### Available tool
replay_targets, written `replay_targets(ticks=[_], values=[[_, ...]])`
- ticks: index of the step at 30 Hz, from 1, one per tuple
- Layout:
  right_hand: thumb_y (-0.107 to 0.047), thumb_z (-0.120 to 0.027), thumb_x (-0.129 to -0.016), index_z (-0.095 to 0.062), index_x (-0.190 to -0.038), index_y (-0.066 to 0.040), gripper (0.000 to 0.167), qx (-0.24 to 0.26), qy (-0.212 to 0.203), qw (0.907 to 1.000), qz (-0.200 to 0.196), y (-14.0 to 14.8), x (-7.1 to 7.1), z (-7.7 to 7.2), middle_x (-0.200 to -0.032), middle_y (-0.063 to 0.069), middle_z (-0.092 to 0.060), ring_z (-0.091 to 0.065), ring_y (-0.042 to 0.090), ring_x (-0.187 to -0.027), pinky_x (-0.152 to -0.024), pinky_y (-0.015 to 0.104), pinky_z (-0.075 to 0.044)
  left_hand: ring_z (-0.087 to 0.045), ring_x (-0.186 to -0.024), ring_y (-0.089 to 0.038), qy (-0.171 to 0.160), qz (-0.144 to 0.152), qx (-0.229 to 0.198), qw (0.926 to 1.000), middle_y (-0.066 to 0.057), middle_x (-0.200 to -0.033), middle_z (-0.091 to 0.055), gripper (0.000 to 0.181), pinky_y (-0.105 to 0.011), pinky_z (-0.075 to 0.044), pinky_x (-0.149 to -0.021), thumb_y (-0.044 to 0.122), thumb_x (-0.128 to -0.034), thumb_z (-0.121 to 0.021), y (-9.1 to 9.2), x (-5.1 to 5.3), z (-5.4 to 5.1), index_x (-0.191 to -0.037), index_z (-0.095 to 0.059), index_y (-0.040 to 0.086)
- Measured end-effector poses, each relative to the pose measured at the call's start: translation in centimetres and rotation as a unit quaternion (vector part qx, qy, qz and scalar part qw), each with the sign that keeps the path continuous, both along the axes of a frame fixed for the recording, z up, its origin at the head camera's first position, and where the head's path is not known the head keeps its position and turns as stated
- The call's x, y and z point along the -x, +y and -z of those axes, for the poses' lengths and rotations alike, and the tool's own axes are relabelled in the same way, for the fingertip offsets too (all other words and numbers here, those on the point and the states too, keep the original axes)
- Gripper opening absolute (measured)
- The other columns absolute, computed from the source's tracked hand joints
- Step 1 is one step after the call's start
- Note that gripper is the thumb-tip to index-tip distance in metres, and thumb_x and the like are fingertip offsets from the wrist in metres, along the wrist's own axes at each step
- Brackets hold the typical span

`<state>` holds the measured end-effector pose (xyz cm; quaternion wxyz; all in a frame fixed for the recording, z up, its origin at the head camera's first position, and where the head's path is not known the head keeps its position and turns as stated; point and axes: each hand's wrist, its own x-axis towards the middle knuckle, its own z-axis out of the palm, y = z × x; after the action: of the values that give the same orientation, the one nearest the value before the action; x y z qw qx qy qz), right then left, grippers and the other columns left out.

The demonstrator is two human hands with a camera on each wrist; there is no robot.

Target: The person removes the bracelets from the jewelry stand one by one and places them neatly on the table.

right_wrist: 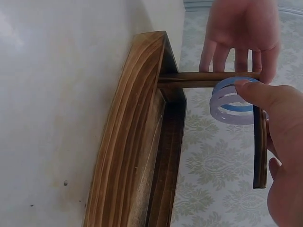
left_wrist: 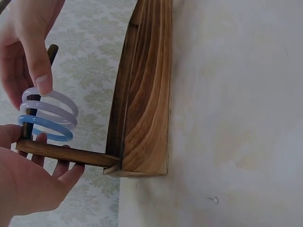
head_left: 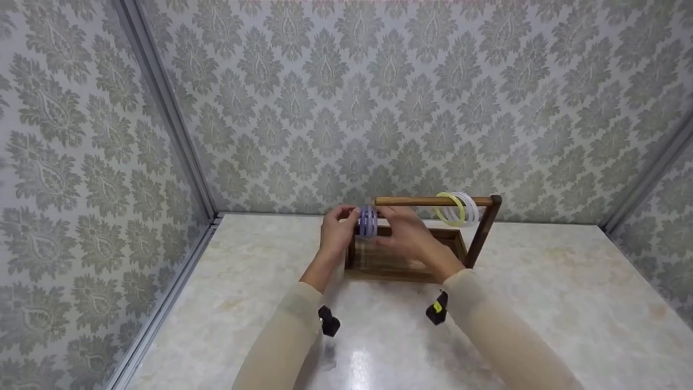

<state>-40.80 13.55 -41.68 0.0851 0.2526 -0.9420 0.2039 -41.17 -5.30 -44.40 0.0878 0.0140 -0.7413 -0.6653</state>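
A wooden stand [head_left: 390,276] has a tray base, upright posts and upper bars. Around its left bar hang a blue ring [left_wrist: 47,124] and pale purple rings [left_wrist: 57,113], close to the corner with the post. My left hand [head_left: 337,233] holds that corner, thumb on one side and fingers behind the post; the left wrist view shows the same hand [left_wrist: 33,182] there. From the bar's free-end side, my right hand [head_left: 406,233] pinches the rings; in the right wrist view this hand [right_wrist: 284,113] has its thumb against them, its other fingers partly hidden.
Yellow [head_left: 461,210] and whitish rings [head_left: 472,208] hang on the stand's right bar [head_left: 422,201], near the right post [head_left: 483,233]. The marbled table [head_left: 260,260] meets a patterned wall behind, with a metal frame edge [head_left: 162,103] at the left.
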Motion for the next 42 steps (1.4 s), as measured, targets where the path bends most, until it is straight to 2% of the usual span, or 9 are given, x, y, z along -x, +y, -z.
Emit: replay_targets(ticks=[6,13,18,23,25,31,38,42], values=[[-0.034,-0.083,-0.094,-0.052,-0.155,-0.010,0.073,0.001,0.003,1.0000,-0.004,0.3,0.6,0.3,-0.154,0.011,-0.056,-0.050,0.038,-0.142,-0.117,0.053,-0.040,-0.063,-0.107,-0.020,0.013,-0.004,0.032,0.9994,-0.004,-0.116,-0.069,0.024,-0.039,-0.054,-0.094,0.032,-0.1061,-0.066,0.2,-0.1,0.3,-0.119,-0.074,0.012],[-0.032,-0.084,-0.094,-0.053,-0.154,-0.010,0.071,-0.007,0.007,0.9999,-0.013,0.0,1.0,0.0,-0.152,0.013,-0.058,-0.052,0.038,-0.140,-0.117,0.053,-0.041,-0.062,-0.108,-0.019,0.016,-0.006,0.049,0.9987,-0.003,-0.115,-0.069,0.022,-0.039,-0.052,-0.097,0.031,-0.1059,-0.067,-0.1,0.0,-0.1,-0.117,-0.074,0.014],[-0.030,-0.083,-0.095,-0.050,-0.157,-0.010,0.073,-0.007,-0.011,0.9998,-0.016,-0.2,1.1,-0.5,-0.154,0.013,-0.055,-0.049,0.037,-0.143,-0.118,0.052,-0.039,-0.063,-0.105,-0.020,0.011,0.000,0.036,0.9993,-0.004,-0.115,-0.067,0.021,-0.038,-0.055,-0.092,0.030,-0.1063,-0.067,-0.3,0.0,-0.5,-0.117,-0.073,0.013],[-0.026,-0.082,-0.094,-0.051,-0.156,-0.008,0.071,-0.006,-0.015,0.9993,-0.034,-0.3,1.1,-0.8,-0.150,0.015,-0.059,-0.052,0.038,-0.139,-0.116,0.053,-0.041,-0.065,-0.103,-0.020,0.011,0.000,0.047,0.9988,-0.006,-0.115,-0.067,0.023,-0.037,-0.055,-0.089,0.029,-0.1068,-0.065,-0.4,-0.1,-0.8,-0.118,-0.073,0.011],[-0.024,-0.082,-0.094,-0.051,-0.156,-0.009,0.070,-0.011,-0.015,0.9992,-0.037,-0.2,1.1,-0.8,-0.148,0.015,-0.061,-0.053,0.038,-0.138,-0.115,0.053,-0.042,-0.065,-0.104,-0.021,0.010,0.003,0.056,0.9983,-0.006,-0.115,-0.067,0.024,-0.037,-0.054,-0.090,0.030,-0.1071,-0.064,-0.4,-0.1,-0.8,-0.119,-0.073,0.011],[-0.020,-0.082,-0.095,-0.049,-0.157,-0.013,0.071,-0.006,-0.034,0.9986,-0.040,0.3,1.1,-0.5,-0.147,0.011,-0.062,-0.056,0.033,-0.136,-0.113,0.051,-0.046,-0.066,-0.109,-0.025,-0.003,0.012,0.040,0.9991,-0.005,-0.115,-0.067,0.024,-0.038,-0.055,-0.091,0.031,-0.1072,-0.065,-0.2,0.0,-0.3,-0.119,-0.073,0.012],[-0.021,-0.083,-0.094,-0.052,-0.155,-0.013,0.069,-0.011,-0.033,0.9983,-0.047,0.5,1.3,-0.7,-0.145,0.011,-0.062,-0.057,0.031,-0.135,-0.111,0.050,-0.047,-0.065,-0.104,-0.020,0.002,0.003,0.050,0.9988,-0.005,-0.115,-0.068,0.024,-0.039,-0.056,-0.092,0.032,-0.1065,-0.066,-0.2,-0.1,-0.5,-0.118,-0.074,0.012],[-0.019,-0.086,-0.092,-0.053,-0.152,-0.010,0.069,-0.016,-0.015,0.9988,-0.044,0.5,1.3,-0.6,-0.144,0.014,-0.062,-0.056,0.034,-0.134,-0.112,0.051,-0.046,-0.065,-0.104,-0.020,0.000,0.001,0.059,0.9983,-0.005,-0.115,-0.068,0.024,-0.040,-0.056,-0.093,0.032,-0.1066,-0.066,-0.2,0.0,-0.5,-0.119,-0.074,0.012]])
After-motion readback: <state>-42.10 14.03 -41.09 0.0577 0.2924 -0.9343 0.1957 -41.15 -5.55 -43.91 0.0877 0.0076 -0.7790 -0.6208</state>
